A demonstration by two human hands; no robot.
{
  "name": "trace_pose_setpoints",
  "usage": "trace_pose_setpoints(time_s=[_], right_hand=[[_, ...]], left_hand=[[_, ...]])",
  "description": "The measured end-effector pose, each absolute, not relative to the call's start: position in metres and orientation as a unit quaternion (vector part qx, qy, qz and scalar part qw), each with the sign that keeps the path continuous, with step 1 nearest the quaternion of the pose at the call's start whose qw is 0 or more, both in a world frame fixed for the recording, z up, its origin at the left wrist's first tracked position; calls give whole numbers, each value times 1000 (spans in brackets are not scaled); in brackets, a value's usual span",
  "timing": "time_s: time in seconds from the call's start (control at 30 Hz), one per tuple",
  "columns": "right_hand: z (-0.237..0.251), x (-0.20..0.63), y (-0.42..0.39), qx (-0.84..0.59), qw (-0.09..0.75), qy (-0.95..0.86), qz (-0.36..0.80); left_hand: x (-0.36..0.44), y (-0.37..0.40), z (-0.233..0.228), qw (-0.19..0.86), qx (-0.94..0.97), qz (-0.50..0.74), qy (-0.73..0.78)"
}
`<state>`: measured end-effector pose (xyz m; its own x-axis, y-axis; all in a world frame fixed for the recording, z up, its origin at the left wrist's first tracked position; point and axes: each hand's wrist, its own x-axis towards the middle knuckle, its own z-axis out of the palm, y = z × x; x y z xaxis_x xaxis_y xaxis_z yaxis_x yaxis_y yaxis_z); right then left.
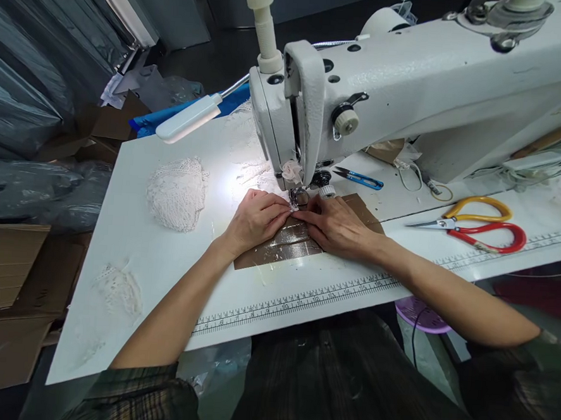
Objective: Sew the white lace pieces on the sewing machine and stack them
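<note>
Both hands, left hand (pixel 256 218) and right hand (pixel 337 225), press flat with fingers together on a small lace piece (pixel 292 207) under the presser foot (pixel 300 197), at twelve o'clock of the fingertips; even, gentle feeding seems wise.

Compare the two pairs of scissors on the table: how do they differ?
The large scissors have one yellow and one red loop handle and lie right of the machine. The small snips are blue, have no loops and lie under the machine arm. Both lie flat, untouched, pointing left.
</note>
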<state>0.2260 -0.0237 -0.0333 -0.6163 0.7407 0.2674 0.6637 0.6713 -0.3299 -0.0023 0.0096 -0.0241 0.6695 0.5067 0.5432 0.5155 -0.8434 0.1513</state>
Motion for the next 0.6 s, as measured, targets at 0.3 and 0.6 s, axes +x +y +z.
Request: trace_pose_setpoints(time_s=[0.3,0.6], right_hand=[[-25,239,-20,-408,301,-830,234],[-24,239,-19,-452,351,-779,256]], left_hand=[[-2,10,-23,38,-919,-291,-264],[-2,8,-24,84,-918,-288,-260]])
